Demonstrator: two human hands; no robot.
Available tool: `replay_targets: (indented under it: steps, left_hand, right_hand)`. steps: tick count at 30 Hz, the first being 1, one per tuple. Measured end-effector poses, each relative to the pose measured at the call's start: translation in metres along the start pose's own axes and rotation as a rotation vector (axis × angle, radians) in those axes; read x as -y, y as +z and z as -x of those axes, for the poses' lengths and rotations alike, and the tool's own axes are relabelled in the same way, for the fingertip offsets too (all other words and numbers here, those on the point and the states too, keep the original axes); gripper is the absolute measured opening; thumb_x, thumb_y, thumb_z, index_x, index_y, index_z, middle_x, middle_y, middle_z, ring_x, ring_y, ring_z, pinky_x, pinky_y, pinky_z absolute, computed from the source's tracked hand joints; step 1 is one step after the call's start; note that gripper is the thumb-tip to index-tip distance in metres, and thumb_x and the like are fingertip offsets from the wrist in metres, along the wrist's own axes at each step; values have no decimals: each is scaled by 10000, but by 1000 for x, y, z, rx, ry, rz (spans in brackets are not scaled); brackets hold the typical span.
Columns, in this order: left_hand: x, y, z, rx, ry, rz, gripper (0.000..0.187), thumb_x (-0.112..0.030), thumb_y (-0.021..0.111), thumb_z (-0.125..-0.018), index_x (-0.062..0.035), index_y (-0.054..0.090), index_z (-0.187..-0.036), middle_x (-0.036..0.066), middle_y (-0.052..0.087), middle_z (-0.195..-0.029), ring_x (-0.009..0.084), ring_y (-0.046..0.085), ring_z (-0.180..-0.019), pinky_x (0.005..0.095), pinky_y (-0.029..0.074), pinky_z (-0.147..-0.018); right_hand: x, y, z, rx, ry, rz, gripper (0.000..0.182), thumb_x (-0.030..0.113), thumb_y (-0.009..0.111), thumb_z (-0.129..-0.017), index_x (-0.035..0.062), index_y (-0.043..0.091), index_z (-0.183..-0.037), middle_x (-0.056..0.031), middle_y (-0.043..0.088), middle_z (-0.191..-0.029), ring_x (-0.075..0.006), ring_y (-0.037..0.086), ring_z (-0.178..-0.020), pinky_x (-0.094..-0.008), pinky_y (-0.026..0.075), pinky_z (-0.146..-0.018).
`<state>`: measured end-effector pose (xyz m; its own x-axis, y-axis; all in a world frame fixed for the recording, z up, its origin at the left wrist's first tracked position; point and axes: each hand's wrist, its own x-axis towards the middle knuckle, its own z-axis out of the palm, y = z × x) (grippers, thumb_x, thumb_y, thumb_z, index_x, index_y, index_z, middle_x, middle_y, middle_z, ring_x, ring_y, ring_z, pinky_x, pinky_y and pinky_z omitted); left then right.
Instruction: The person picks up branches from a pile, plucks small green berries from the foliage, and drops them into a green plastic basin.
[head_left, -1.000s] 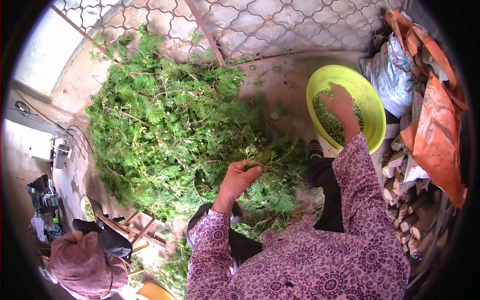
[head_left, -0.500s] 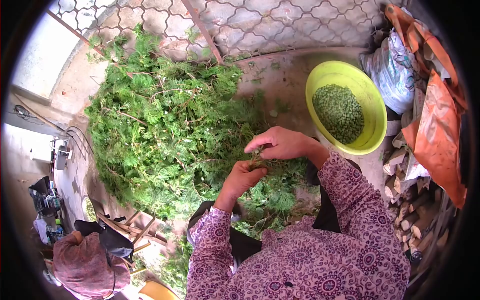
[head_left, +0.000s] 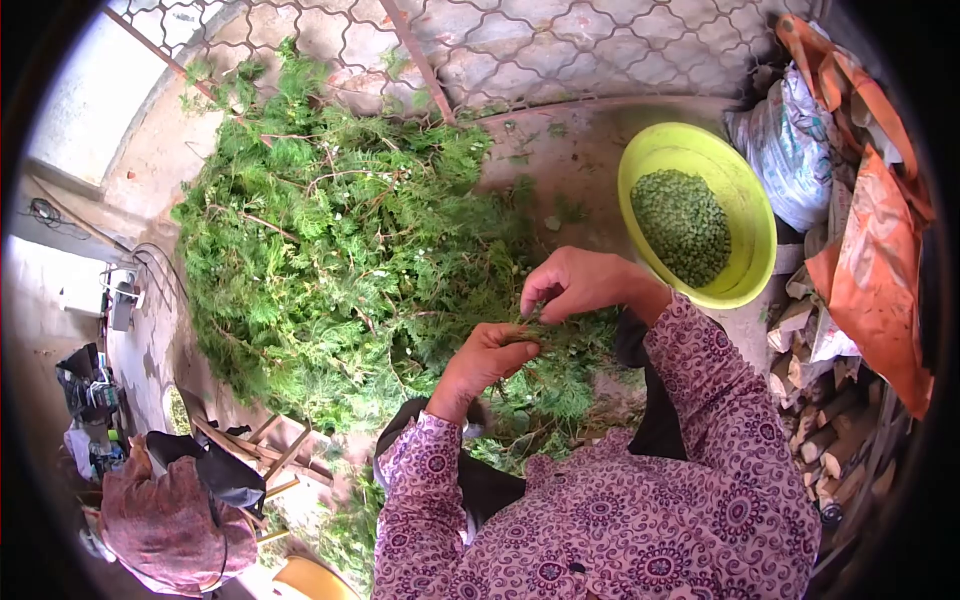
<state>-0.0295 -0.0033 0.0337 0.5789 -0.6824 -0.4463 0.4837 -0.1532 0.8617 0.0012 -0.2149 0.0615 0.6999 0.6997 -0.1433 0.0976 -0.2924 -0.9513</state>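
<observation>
My left hand [head_left: 472, 372] is closed round a thin conifer sprig [head_left: 541, 336], its thumb pressed over the stem. Just above and to the right, my right hand [head_left: 592, 284] has thumb and fingers curled together in a pinch at the sprig's tip. Whatever sits between those fingertips is too small to make out. Both hands are over the right edge of a big heap of green conifer branches [head_left: 345, 265]. Up to the right stands a yellow-green basin [head_left: 757, 225], partly filled with small, round green pieces [head_left: 682, 226].
Wire mesh [head_left: 590, 45] borders the far side. Along the right are a stuffed white sack [head_left: 790, 150], an orange sheet [head_left: 875, 290] and stacked firewood [head_left: 845, 450]. Another person [head_left: 175, 520] is at lower left, near a wooden frame [head_left: 275, 450] and a yellow container [head_left: 315, 578].
My right hand has moved a little right and down, its fingers curling more tightly. My left hand has barely shifted and still holds the sprig. The other person's posture has changed slightly.
</observation>
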Motion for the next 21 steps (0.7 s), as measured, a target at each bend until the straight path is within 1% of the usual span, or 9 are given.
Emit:
replay_targets:
  steps: [3,5,7,11,13,15,16,18,21]
  left_hand:
    - [4,1,-1,-5,-30,3,123,-106,599,-796,-49,658,-888,-78,502,-575,-5,370,-473,156,282,-426]
    - [4,1,2,-14,-29,-14,121,-103,598,-797,-45,654,-887,-78,503,-576,-4,371,-472,156,282,-426]
    - [4,-3,5,-20,-30,-37,118,-101,597,-799,-42,651,-886,-77,504,-577,-3,373,-471,156,282,-427]
    - [22,-25,10,-180,6,71,130,-96,597,-800,-15,634,-895,-70,501,-574,5,380,-463,160,280,-424]
    - [33,-35,12,-272,24,94,160,-111,598,-804,7,619,-909,-57,487,-559,22,373,-440,166,274,-405]
    - [43,-40,14,-363,21,92,172,-123,597,-806,10,613,-915,-54,477,-549,25,369,-434,170,267,-395]
    - [49,-41,16,-459,23,95,185,-134,596,-809,12,608,-921,-51,466,-539,28,364,-427,174,260,-385]
    - [62,-45,19,-526,32,144,167,-147,591,-813,6,603,-880,-45,459,-525,30,364,-420,182,248,-374]
    - [68,-45,43,-717,144,2,144,-149,583,-817,-43,574,-719,-54,452,-515,35,350,-401,189,243,-372]
  right_hand:
    - [3,-5,4,21,15,39,211,93,617,-680,23,622,-880,-54,620,-733,-106,559,-657,-244,439,-617]
    - [-9,-9,6,-229,-38,436,183,115,595,-677,34,628,-837,-83,613,-702,-177,585,-631,-272,454,-599]
    - [-26,-26,17,-438,-30,580,171,134,577,-677,45,630,-812,-105,607,-701,-230,594,-634,-293,464,-595]
    - [-13,-56,53,-944,252,236,193,104,550,-692,40,629,-856,-128,614,-723,-252,594,-639,-311,468,-615]
    - [-52,-80,77,-1238,323,662,210,100,547,-705,40,629,-890,-152,615,-799,-278,590,-731,-334,467,-680]
    - [-105,-108,106,-1403,213,1043,181,110,557,-700,49,643,-848,-187,601,-883,-330,583,-794,-373,467,-747]
    - [-107,-109,115,-1409,227,1032,181,110,557,-700,49,643,-848,-187,601,-883,-330,583,-794,-373,467,-747]
    - [-103,-108,135,-1338,585,885,203,134,568,-708,70,638,-887,-175,584,-977,-308,530,-952,-368,427,-817]
    - [-97,-102,148,-1304,604,756,244,193,567,-711,60,632,-906,-179,599,-937,-316,563,-895,-369,441,-805]
